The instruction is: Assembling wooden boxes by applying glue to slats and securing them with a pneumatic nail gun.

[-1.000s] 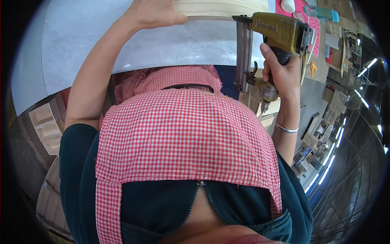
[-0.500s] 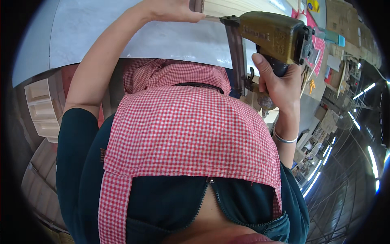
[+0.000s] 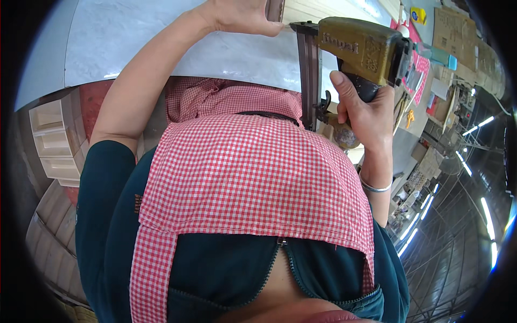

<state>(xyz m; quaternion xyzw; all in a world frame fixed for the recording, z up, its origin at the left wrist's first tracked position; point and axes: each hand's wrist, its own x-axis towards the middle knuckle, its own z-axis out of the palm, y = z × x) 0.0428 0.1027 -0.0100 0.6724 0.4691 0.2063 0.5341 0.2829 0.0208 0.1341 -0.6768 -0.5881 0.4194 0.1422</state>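
Observation:
My right hand (image 3: 369, 110) is wrapped round the grip of a pneumatic nail gun (image 3: 358, 43) with a worn gold-brown body and black handle. Its dark magazine (image 3: 309, 75) hangs toward my apron, and its nose meets the near corner of a pale wooden panel (image 3: 323, 8). Against that panel's dark brown edge strip (image 3: 274, 11) rests my left hand (image 3: 245, 16), its thumb stretched along the near corner close to the nose. The other left fingers are mostly cut off by the top of the picture, but the hand appears closed on the panel.
A glossy pale table (image 3: 134, 48) carries the panel. Beyond the gun lie a teal-capped object (image 3: 444, 56), pink checked cloth (image 3: 423, 64), orange scissors (image 3: 410, 117) and cardboard (image 3: 455, 32). White stacked trays (image 3: 54, 142) stand at the left below the table.
My left hand has shifted slightly right and nearer along with the panel. The nail gun stays in my right hand, with its nose still at the panel's corner.

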